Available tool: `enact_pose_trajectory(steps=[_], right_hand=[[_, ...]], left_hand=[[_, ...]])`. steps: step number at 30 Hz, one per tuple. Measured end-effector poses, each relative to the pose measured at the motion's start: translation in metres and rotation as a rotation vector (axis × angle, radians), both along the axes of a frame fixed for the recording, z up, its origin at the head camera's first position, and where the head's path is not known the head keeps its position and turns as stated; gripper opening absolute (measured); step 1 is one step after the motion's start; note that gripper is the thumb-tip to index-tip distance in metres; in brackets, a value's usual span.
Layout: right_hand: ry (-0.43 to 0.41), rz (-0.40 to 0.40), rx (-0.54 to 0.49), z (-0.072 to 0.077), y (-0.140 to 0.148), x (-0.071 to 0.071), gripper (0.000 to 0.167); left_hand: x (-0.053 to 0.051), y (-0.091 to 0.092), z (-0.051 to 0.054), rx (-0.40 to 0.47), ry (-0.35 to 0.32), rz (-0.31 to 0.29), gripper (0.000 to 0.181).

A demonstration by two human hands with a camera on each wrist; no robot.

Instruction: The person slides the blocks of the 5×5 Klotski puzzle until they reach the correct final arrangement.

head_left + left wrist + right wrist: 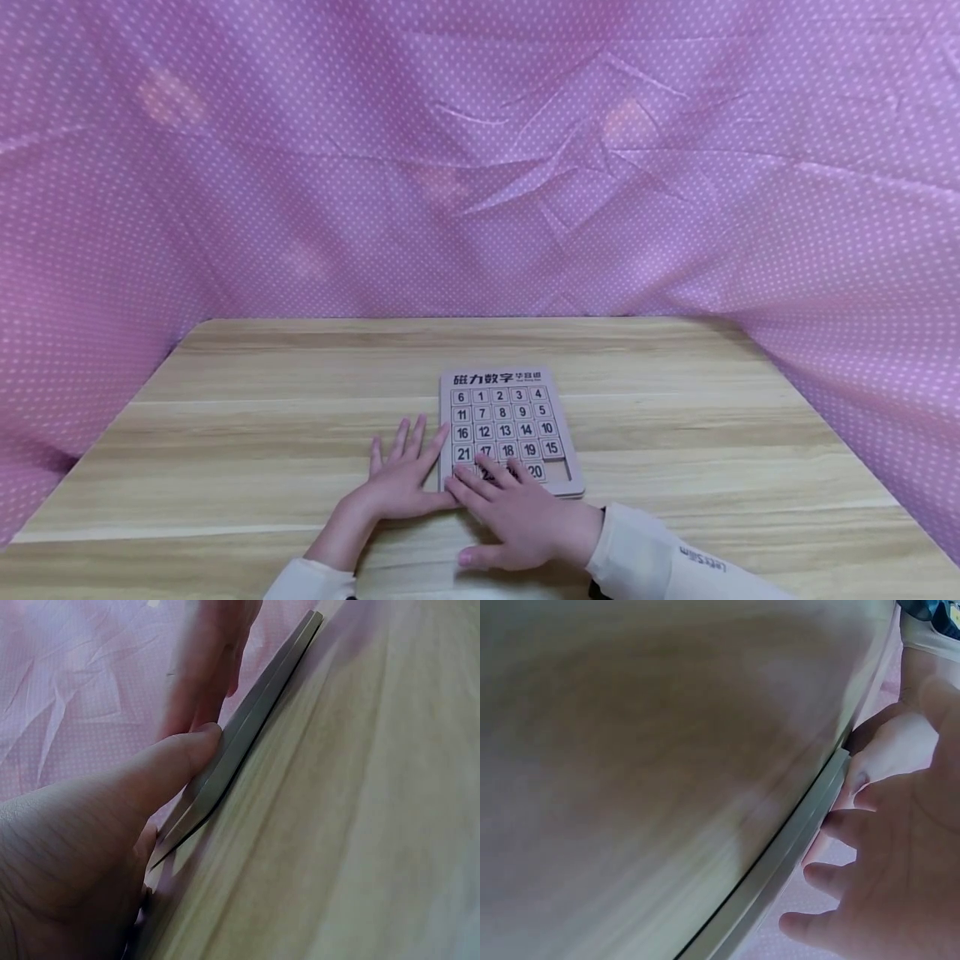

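A grey number sliding puzzle (501, 421) lies flat on the table, its numbered tiles in rows and a gap at the lower right. Against its left side and lower-left corner is my left hand (401, 490), fingers spread, with the thumb (199, 742) touching the board's edge in the left wrist view. My right hand (521, 517) reaches over the near edge with fingers extended, its fingertips over the bottom row of tiles, partly hiding them. In the right wrist view those fingers (832, 879) are straight and apart above the board's rim.
The light wood table (262, 417) extends around the puzzle on all sides. A pink polka-dot cloth (480, 167) hangs behind the table and along both sides. White sleeves (652, 554) cover the forearms.
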State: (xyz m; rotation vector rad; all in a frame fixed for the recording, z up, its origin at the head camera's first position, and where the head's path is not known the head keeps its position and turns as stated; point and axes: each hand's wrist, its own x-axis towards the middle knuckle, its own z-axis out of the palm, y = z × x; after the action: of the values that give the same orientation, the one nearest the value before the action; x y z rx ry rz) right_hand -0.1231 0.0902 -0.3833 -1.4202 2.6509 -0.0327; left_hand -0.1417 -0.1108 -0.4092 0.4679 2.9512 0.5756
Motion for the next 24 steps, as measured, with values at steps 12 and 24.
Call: enact_pose_trajectory(steps=[12, 24], right_hand=[[0.038, -0.031, 0.014, 0.000, 0.018, 0.003, 0.081], [-0.013, -0.027, -0.004, 0.005, 0.026, -0.003, 0.078]], left_hand=[[-0.001, 0.000, -0.002, 0.022, -0.008, -0.005, 0.097], [0.000, 0.001, 0.000, 0.031, -0.012, -0.011, 0.095]])
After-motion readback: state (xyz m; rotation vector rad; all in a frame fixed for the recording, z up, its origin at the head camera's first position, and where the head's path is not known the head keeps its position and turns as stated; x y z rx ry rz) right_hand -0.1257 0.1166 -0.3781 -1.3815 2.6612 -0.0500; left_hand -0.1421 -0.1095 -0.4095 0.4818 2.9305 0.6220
